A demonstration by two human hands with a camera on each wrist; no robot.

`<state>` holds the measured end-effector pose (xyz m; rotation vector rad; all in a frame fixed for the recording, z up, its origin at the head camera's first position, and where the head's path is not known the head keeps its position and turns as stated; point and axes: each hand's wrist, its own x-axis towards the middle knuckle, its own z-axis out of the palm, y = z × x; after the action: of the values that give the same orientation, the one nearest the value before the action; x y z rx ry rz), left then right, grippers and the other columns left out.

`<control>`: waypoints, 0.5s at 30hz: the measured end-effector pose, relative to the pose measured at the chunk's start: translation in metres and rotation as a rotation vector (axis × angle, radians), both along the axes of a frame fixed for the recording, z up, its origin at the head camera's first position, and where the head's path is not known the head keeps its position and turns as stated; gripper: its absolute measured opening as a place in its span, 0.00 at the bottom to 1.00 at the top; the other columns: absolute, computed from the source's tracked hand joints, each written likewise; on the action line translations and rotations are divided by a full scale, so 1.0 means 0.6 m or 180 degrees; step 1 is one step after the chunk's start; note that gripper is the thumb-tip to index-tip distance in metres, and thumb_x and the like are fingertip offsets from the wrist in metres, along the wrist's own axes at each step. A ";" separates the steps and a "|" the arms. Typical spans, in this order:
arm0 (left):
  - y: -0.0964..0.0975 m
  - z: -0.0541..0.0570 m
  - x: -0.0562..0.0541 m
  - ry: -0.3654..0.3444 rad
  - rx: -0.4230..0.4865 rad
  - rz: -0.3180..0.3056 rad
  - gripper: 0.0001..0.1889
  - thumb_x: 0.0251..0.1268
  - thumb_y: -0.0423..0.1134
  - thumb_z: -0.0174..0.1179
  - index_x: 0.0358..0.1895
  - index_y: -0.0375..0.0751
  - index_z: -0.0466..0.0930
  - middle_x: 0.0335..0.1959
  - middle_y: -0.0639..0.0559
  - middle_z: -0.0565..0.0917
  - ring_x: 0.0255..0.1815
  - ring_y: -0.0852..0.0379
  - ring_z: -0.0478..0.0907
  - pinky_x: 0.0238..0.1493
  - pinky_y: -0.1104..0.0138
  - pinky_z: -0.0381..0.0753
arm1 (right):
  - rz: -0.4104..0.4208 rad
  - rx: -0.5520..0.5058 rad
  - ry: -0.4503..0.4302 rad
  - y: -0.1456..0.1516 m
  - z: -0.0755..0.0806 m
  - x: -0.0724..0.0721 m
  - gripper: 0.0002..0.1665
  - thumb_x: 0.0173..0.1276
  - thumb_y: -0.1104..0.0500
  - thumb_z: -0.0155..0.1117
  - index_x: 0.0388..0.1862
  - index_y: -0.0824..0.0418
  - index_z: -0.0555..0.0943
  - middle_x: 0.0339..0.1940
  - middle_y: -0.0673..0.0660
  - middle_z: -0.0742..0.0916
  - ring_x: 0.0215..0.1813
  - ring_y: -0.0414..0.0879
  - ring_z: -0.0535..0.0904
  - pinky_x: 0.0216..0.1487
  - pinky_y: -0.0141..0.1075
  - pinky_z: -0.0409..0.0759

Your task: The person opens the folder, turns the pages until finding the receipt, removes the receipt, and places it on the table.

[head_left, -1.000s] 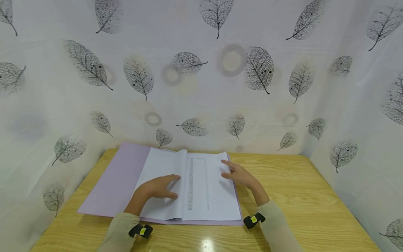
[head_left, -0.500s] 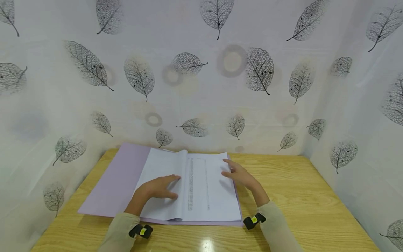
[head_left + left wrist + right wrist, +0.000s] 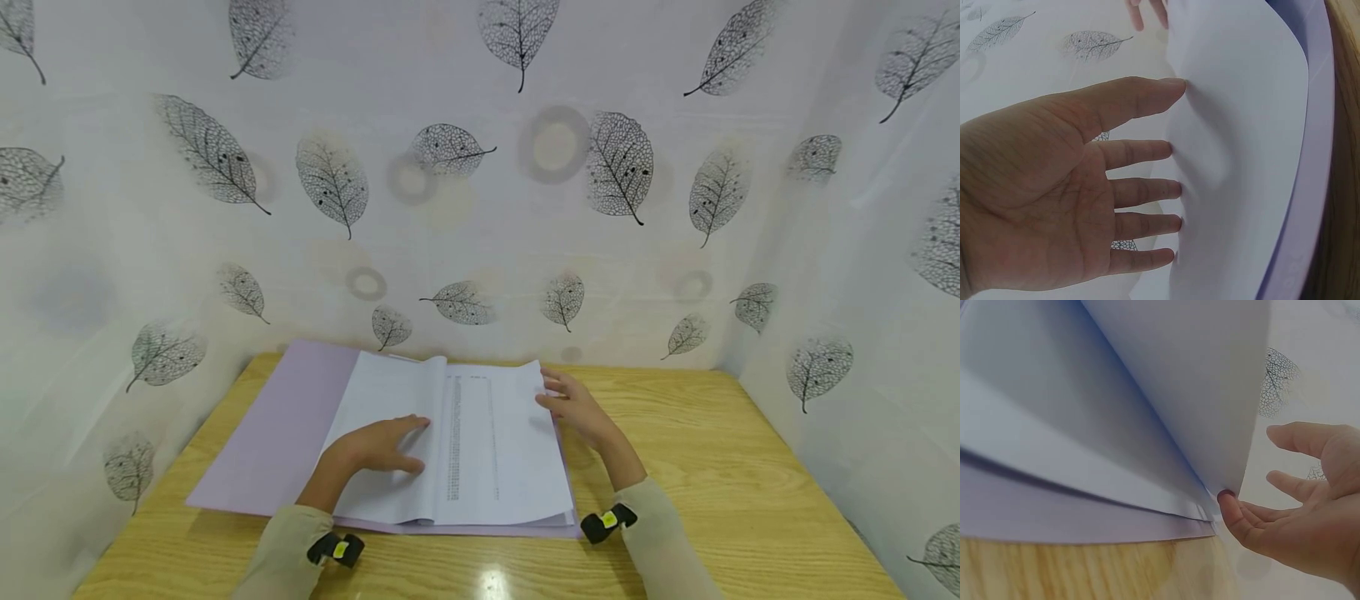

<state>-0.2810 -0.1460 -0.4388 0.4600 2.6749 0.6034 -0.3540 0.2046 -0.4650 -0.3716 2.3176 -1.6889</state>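
A lilac folder (image 3: 285, 433) lies spread on the table, holding white printed sheets (image 3: 517, 450). My left hand (image 3: 378, 446) rests on the turned pages at the left, thumb and fingers extended; in the left wrist view the fingertips (image 3: 1175, 187) touch white paper (image 3: 1241, 156). At the right edge of the stack is my right hand (image 3: 581, 408), fingers slightly bent. In the right wrist view one fingertip (image 3: 1227, 499) touches the edge of a raised sheet (image 3: 1197, 381), while the thumb (image 3: 1297, 434) stands apart from it. Lower sheets (image 3: 1054, 456) lie under the raised one.
The wooden table (image 3: 690, 467) extends to the right of the folder and along its front. A pale curtain (image 3: 480, 225) with leaf prints hangs behind and at both sides. Black bands with cameras (image 3: 335, 550) sit on both wrists.
My right hand has moved slightly right, from over the page to its right edge. The top sheet's right edge is now lifted a little. My left hand has stayed in place.
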 end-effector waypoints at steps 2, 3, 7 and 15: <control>0.000 0.000 0.000 -0.0001 0.0004 0.0002 0.40 0.62 0.45 0.72 0.75 0.38 0.67 0.78 0.37 0.66 0.80 0.38 0.61 0.81 0.47 0.62 | 0.0011 0.0007 0.0008 0.001 0.000 0.000 0.42 0.78 0.57 0.59 0.83 0.64 0.53 0.80 0.75 0.60 0.77 0.72 0.64 0.69 0.59 0.76; 0.000 0.000 0.001 -0.0002 0.0005 0.0005 0.40 0.62 0.45 0.72 0.75 0.38 0.67 0.78 0.37 0.67 0.80 0.38 0.61 0.81 0.47 0.62 | 0.0014 0.0016 0.0009 0.001 0.000 0.000 0.42 0.78 0.57 0.59 0.83 0.64 0.53 0.80 0.75 0.60 0.77 0.72 0.63 0.70 0.59 0.75; 0.001 0.001 0.002 -0.0009 0.0021 0.0014 0.40 0.61 0.44 0.72 0.75 0.37 0.67 0.78 0.37 0.67 0.80 0.38 0.61 0.81 0.46 0.62 | 0.0008 0.0031 0.0005 0.002 0.000 0.002 0.42 0.77 0.57 0.60 0.83 0.63 0.53 0.80 0.75 0.61 0.78 0.72 0.62 0.71 0.60 0.74; 0.000 0.002 0.001 -0.0015 0.0023 0.0019 0.40 0.61 0.45 0.72 0.75 0.38 0.67 0.78 0.38 0.67 0.80 0.38 0.61 0.80 0.46 0.62 | -0.0049 -0.0130 -0.0131 0.000 0.004 0.004 0.42 0.78 0.57 0.60 0.83 0.62 0.52 0.81 0.74 0.60 0.78 0.70 0.63 0.72 0.60 0.72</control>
<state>-0.2805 -0.1457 -0.4378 0.4521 2.6714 0.6155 -0.3515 0.2045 -0.4627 -0.3245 2.2655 -1.7367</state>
